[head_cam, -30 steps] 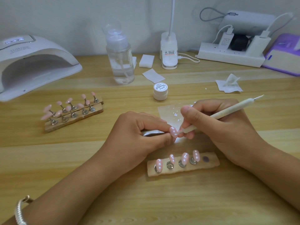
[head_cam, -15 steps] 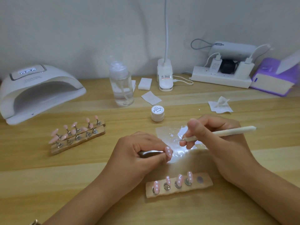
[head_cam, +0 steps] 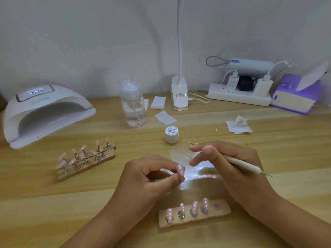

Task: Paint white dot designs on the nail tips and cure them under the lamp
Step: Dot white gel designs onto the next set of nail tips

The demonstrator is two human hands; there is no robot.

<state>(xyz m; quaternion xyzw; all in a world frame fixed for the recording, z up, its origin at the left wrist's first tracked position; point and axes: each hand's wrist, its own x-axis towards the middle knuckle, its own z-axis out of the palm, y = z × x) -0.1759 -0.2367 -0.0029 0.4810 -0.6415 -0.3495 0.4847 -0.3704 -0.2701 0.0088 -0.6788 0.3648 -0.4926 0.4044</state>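
My left hand point(head_cam: 148, 178) pinches a small metal stand topped by a pink nail tip point(head_cam: 180, 170) with white dots. My right hand point(head_cam: 231, 163) grips a white dotting pen point(head_cam: 240, 162), its tip lifted away from the nail and pointing toward the paint jar point(head_cam: 171, 134). Under the hands lies a clear palette sheet point(head_cam: 180, 154) with white paint smears. In front, a wooden holder point(head_cam: 222, 211) carries several dotted pink tips and one bare magnet spot. A second holder point(head_cam: 86, 161) with plain pink tips stands to the left. The white curing lamp point(head_cam: 44, 111) sits at the far left.
A clear pump bottle point(head_cam: 133, 104), white pads point(head_cam: 164, 117) and a clip lamp base point(head_cam: 179, 94) stand at the back. A power strip with chargers point(head_cam: 240, 96), a purple box point(head_cam: 295, 98) and a crumpled wipe point(head_cam: 238, 124) lie at the right.
My right hand has drawn the pen away from the nail tip and swung it round, its back end now pointing right and down. The camera has tilted up.
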